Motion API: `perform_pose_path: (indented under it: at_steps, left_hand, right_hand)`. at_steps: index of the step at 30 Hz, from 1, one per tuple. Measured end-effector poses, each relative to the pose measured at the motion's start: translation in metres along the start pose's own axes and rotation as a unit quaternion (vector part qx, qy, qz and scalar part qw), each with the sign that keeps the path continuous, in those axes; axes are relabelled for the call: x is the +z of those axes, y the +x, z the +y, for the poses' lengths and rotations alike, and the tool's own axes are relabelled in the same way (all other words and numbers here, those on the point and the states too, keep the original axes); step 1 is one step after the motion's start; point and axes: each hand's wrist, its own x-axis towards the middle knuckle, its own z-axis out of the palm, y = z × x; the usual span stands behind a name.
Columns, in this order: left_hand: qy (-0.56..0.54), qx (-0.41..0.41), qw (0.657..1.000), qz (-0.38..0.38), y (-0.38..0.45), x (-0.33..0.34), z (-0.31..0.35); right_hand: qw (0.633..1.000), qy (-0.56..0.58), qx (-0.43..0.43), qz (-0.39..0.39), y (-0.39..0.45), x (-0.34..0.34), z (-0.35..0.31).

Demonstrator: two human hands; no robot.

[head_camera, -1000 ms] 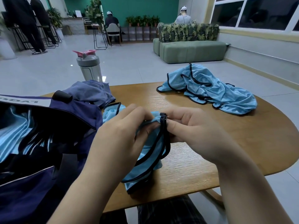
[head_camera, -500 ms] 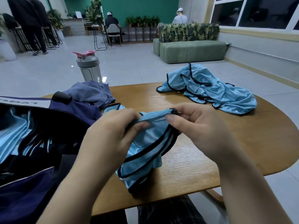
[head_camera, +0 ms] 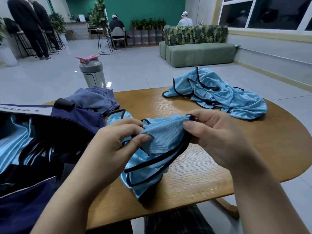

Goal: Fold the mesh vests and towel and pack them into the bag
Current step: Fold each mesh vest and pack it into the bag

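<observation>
Head view: left hand (head_camera: pixel 109 149) and right hand (head_camera: pixel 217 137) both pinched one light-blue mesh vest (head_camera: pixel 158 149), stretched between them above the wooden table (head_camera: pixel 219 166), its lower part drooping to the tabletop. Open navy bag (head_camera: pixel 33 149) sat at left with blue fabric inside. Purple towel (head_camera: pixel 96 98) lay bunched behind the bag. Unfolded vest pile (head_camera: pixel 219 93) sat at far right. Shaker bottle (head_camera: pixel 92 71) stood beyond the towel.
</observation>
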Motion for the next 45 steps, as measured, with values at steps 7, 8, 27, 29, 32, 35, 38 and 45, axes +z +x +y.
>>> perform_pose_path:
  at_steps: [7, 8, 27, 29, 32, 35, 38, 45]
  left_hand:
    - [-0.033, 0.026, 0.999, -0.002, 0.003, -0.006, 0.013]
    - [-0.028, 0.031, 0.999, -0.001, 0.005, -0.008, 0.015]
    - [0.172, 0.01, 0.976, -0.136, 0.04, -0.026, 0.053]
    - [0.201, 0.048, 0.975, -0.079, 0.045, -0.035, 0.064]
    - [0.186, 0.083, 0.979, -0.014, 0.053, -0.043, 0.081]
    - [-0.06, 0.026, 0.998, 0.007, 0.06, -0.038, 0.102]
    - [-0.265, -0.042, 0.963, 0.013, 0.071, -0.034, 0.114]
    - [-0.178, -0.052, 0.93, -0.317, 0.085, -0.05, 0.102]
  right_hand:
    - [1.0, 0.015, -0.026, 0.007, -0.001, 0.001, -0.009]
    - [0.999, 0.006, -0.032, 0.011, 0.0, 0.001, -0.011]
    - [0.905, -0.422, 0.048, 0.017, 0.009, 0.03, -0.056]
    - [0.914, -0.405, 0.004, 0.013, 0.012, 0.03, -0.062]
    - [0.919, -0.389, -0.058, 0.032, 0.019, 0.029, -0.074]
    - [0.934, -0.325, -0.116, 0.092, 0.031, 0.031, -0.089]
    - [0.946, -0.256, -0.146, 0.139, 0.046, 0.04, -0.107]
    - [0.946, -0.141, -0.171, 0.237, 0.095, 0.013, -0.151]
